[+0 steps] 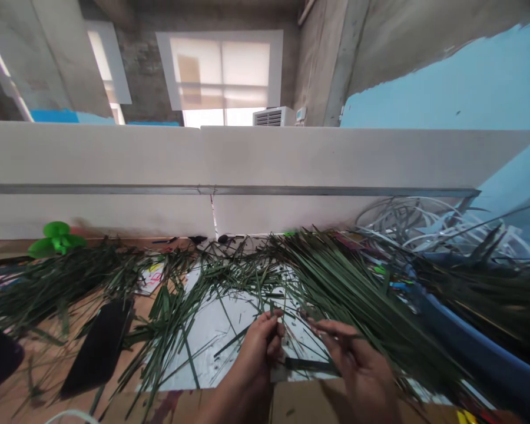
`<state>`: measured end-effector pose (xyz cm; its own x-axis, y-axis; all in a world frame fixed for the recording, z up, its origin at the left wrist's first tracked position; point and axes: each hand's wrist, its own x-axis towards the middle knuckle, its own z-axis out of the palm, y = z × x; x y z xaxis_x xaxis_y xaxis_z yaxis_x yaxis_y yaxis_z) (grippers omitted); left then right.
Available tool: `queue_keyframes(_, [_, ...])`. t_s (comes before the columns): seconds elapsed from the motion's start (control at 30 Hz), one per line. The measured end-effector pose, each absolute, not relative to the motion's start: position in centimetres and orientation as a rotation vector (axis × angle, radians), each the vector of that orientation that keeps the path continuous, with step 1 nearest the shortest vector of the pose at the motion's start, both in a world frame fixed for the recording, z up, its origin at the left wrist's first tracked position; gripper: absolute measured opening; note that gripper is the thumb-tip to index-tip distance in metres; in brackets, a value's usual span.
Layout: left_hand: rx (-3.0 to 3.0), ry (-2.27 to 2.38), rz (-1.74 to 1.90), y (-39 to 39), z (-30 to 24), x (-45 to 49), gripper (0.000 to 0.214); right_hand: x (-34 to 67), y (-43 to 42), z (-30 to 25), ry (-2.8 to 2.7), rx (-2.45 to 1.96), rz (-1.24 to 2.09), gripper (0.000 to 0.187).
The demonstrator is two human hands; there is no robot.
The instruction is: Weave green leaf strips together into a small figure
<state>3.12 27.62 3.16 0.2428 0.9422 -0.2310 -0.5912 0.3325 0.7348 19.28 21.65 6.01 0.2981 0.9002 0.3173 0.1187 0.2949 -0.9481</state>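
Note:
Both hands work low in the middle of the view. My left hand point(258, 347) is closed in a pinch on thin green leaf strips point(265, 306) that rise from its fingertips. My right hand point(357, 359) is beside it, fingers closed around a long green strip point(309, 365) running across toward the left hand. A thick fan of long dark green leaf strips point(348, 282) lies just beyond the right hand. The hands hover over a white sheet point(221, 330) on the wooden table point(35, 365).
More strips are scattered to the left point(62, 277). A black phone-like slab point(99, 347) lies on the left. A green plastic piece point(57, 235) sits by the white partition point(265, 171). Pale coiled strips point(424, 224) and a blue container point(481, 353) are on the right.

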Motion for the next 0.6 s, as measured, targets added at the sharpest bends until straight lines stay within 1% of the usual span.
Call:
queue_keyframes(0.07, [0.585, 0.743, 1.167, 27.8, 3.7, 2.7, 0.049, 18.9, 21.6, 4.5, -1.469, -1.158, 0.577, 0.02])
queue_keyframes(0.17, [0.608, 0.783, 1.221, 28.1, 4.4, 2.0, 0.054, 18.5, 21.8, 3.3, -1.83, -0.991, 0.284, 0.027])
queue_keyframes(0.27, [0.625, 0.85, 1.276, 28.2, 4.9, 1.3, 0.056, 18.1, 22.2, 3.1, -2.049, -0.9, 0.103, 0.023])
queue_keyframes(0.33, [0.657, 0.872, 1.297, 28.3, 5.1, 0.9, 0.057, 17.9, 22.4, 3.0, -2.194, -0.866, 0.077, 0.019])
queue_keyframes(0.37, [0.681, 0.88, 1.297, 28.4, 5.1, 0.8, 0.059, 17.9, 22.5, 2.9, -2.26, -0.825, 0.069, 0.021])
queue_keyframes(0.4, [0.707, 0.891, 1.294, 28.5, 5.2, 0.6, 0.061, 18.0, 22.6, 2.7, -2.315, -0.779, 0.06, 0.027])
queue_keyframes(0.5, [0.811, 0.941, 1.24, 28.6, 5.2, 0.4, 0.066, 18.8, 22.8, 2.1, -2.321, -0.744, 0.081, 0.056])
queue_keyframes(0.53, [0.845, 0.956, 1.219, 28.6, 5.1, 0.4, 0.067, 19.2, 22.9, 2.0, -2.253, -0.801, 0.12, 0.058])
queue_keyframes(0.6, [0.906, 0.97, 1.174, 28.5, 5.1, 0.4, 0.069, 20.1, 23.2, 2.1, -2.04, -0.983, 0.25, 0.052])
